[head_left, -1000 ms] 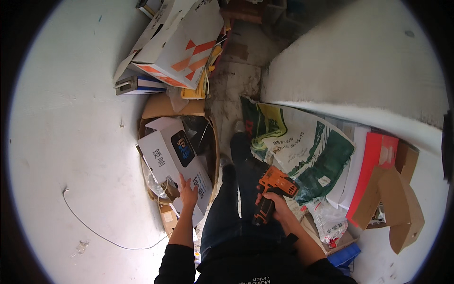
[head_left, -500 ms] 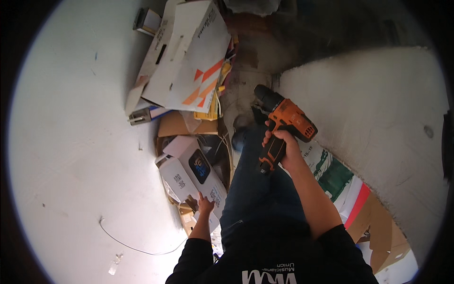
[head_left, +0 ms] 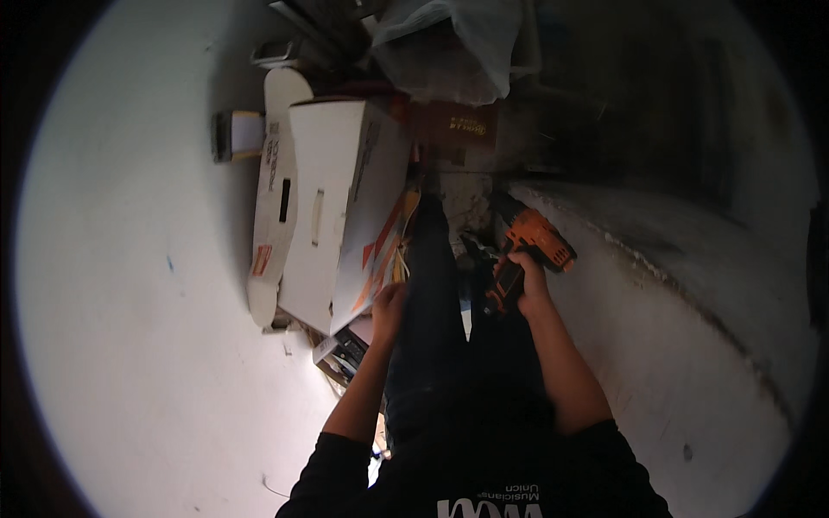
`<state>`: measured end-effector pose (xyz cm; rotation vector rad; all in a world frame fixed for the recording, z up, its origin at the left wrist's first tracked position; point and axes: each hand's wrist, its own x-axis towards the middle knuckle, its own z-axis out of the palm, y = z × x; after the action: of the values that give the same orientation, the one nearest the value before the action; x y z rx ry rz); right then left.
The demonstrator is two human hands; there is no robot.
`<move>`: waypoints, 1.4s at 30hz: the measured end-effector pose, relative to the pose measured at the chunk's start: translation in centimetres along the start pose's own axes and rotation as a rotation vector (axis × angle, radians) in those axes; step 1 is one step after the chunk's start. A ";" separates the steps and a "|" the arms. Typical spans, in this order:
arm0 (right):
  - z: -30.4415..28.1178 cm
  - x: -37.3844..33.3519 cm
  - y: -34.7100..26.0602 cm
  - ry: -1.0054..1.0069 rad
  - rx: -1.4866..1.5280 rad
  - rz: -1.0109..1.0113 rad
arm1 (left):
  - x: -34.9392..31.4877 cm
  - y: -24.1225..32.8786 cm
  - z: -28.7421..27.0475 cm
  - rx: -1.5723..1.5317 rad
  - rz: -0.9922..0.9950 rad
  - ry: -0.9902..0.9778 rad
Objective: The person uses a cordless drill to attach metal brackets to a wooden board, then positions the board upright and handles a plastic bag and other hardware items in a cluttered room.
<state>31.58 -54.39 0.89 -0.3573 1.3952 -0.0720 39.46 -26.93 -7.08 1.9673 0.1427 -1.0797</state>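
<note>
Head view shows right fingers point(head_left: 520, 258) round a drill point(head_left: 542, 237), left fingers point(head_left: 393, 293) curled, grip unclear, beside white carton point(head_left: 339, 216).

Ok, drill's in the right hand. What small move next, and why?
I'd probably draw the drill slightly toward the legs: the right hand holds it where, in this view, it overlaps the rough edge of the pale wall, and a white box crowds the other side. The actual gap can't be judged.

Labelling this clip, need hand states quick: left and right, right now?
Left hand: can't tell open or closed; near the white box, no held item visible.
Right hand: closed, holding the orange-and-black drill by its grip.
</note>
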 end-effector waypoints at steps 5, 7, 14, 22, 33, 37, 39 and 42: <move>-0.8 4.3 0.3 0.091 0.339 0.065 | 14.6 8.5 9.9 0.351 0.266 -0.193; -1.3 7.3 0.2 0.101 0.331 0.091 | 20.0 7.3 13.7 0.655 0.281 -0.217; -1.6 19.0 0.6 0.210 0.064 0.116 | 36.2 0.1 23.1 1.439 0.522 -0.232; -3.7 23.8 3.4 0.243 -0.120 0.104 | 50.4 -3.2 25.1 1.482 0.523 -0.089; -3.9 28.2 5.3 0.044 0.246 0.062 | 65.5 -4.2 26.7 1.055 0.689 0.347; -3.9 28.5 4.6 0.059 0.214 0.105 | 66.4 -3.2 27.1 1.148 0.676 0.102; -3.7 28.7 4.1 0.083 0.146 0.108 | 67.0 -3.9 26.7 1.196 0.619 0.253; -3.7 29.1 3.7 0.075 0.169 0.136 | 68.3 -5.8 25.9 1.202 0.593 0.206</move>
<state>32.72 -59.17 -28.27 -0.1200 1.4726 -0.0920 62.57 -61.58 -67.34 2.8445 -1.1599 -0.5469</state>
